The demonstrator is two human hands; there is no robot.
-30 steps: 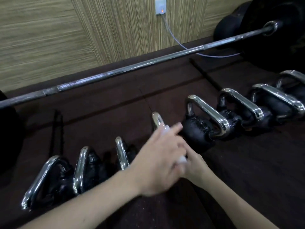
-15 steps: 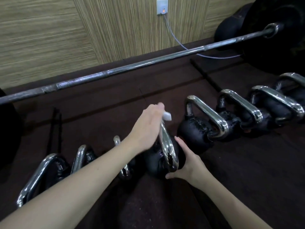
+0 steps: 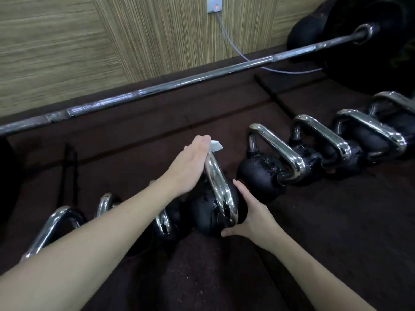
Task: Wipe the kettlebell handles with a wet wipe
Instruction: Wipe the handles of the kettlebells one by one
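The wet wipe (image 3: 216, 145) peeks out white at the tip of the left hand (image 3: 190, 167). It sits at the far end of the shiny handle (image 3: 219, 185) of the kettlebell (image 3: 215, 212) that is between the two hands. The left hand lies flat along the handle with its fingers straight, pressing the wipe on the metal. The right hand (image 3: 249, 217) cups the round black ball from the near side with its fingers open and steadies it.

To do this step well, I think the left hand should keep the wipe tight on the metal and slide it along the whole loop, both sides and the corners too. The right hand should hold firm so the ball does not roll.

More kettlebells (image 3: 271, 173) stand in a row past the right hand, and more wait (image 3: 56, 223) under the left arm. A long barbell (image 3: 179, 84) lies far beyond both hands, by the wall.
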